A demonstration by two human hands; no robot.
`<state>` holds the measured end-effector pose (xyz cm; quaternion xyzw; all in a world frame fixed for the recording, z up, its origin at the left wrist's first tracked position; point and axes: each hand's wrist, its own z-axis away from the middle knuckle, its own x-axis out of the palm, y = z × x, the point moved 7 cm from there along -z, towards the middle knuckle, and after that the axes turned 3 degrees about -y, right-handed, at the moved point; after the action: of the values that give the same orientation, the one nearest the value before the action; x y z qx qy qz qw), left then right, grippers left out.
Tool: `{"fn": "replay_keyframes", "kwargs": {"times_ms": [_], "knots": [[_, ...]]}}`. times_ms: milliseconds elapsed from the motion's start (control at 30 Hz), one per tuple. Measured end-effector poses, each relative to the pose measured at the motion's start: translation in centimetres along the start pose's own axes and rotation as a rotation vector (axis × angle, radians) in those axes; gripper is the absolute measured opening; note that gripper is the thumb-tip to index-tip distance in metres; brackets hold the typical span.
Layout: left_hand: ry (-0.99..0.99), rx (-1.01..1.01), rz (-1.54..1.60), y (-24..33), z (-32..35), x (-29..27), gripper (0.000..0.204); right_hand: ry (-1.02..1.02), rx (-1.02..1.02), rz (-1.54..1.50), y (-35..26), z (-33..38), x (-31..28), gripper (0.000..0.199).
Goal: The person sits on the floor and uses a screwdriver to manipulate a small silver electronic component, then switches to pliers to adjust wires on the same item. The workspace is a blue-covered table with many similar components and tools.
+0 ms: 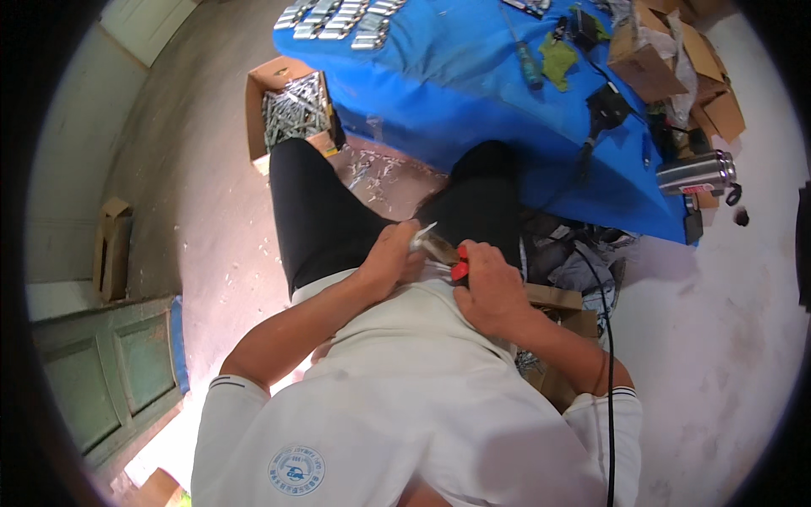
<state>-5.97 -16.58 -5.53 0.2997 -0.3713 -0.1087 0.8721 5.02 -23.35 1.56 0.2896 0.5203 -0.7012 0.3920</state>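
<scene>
My left hand (391, 256) is closed in front of my waist, pinching a small whitish piece (423, 236) with a thin pointed end. Close beside it, my right hand (497, 291) wraps round a tool with a red-and-black handle (460, 265). A brownish, flat part (439, 248) spans the gap between the hands; whether it belongs to the tool or the piece I cannot tell. Fingers hide most of both things. Both hands are above my lap, between my black-trousered thighs and my white shirt.
Ahead stands a table with a blue cover (405, 76), bearing rows of silver metal parts (342, 19), a screwdriver (530, 66) and a steel flask (697, 173). A carton (256, 118) of metal pieces stands left of my knee. A black cable (610, 380) hangs past my right arm.
</scene>
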Motion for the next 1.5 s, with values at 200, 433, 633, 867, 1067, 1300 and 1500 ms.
{"fn": "replay_keyframes", "kwargs": {"times_ms": [200, 433, 633, 867, 1067, 1300, 1500], "knots": [[0.031, 0.081, -0.088, 0.7, 0.1, 0.2, 0.043, 0.063, -0.023, 0.083, -0.2, 0.0, -0.9, 0.044], [0.173, 0.212, -0.266, 2.5, 1.0, 0.3, 0.044, 0.072, -0.049, -0.207, 0.1, 0.1, -0.5, 0.04], [0.245, 0.59, -0.83, 2.9, -0.2, -2.4, 0.038, 0.095, -0.109, -0.218, -0.2, -0.4, -0.2, 0.045], [0.246, 0.501, -0.995, 3.6, -0.4, -1.2, 0.025, 0.202, -0.071, -0.245, -0.2, 0.2, -0.7, 0.035], [0.325, 0.52, -1.396, 3.7, -0.2, -1.0, 0.022, 0.149, 0.009, -0.434, -1.9, 1.4, -1.3, 0.028], [0.194, 0.469, -0.612, 3.4, 0.8, 1.0, 0.036, 0.233, 0.004, -0.406, -1.2, 1.9, -0.7, 0.021], [0.146, 0.517, -0.632, 2.8, 0.9, 0.8, 0.036, 0.242, -0.048, -0.305, 0.4, 1.3, 1.4, 0.047]]}}
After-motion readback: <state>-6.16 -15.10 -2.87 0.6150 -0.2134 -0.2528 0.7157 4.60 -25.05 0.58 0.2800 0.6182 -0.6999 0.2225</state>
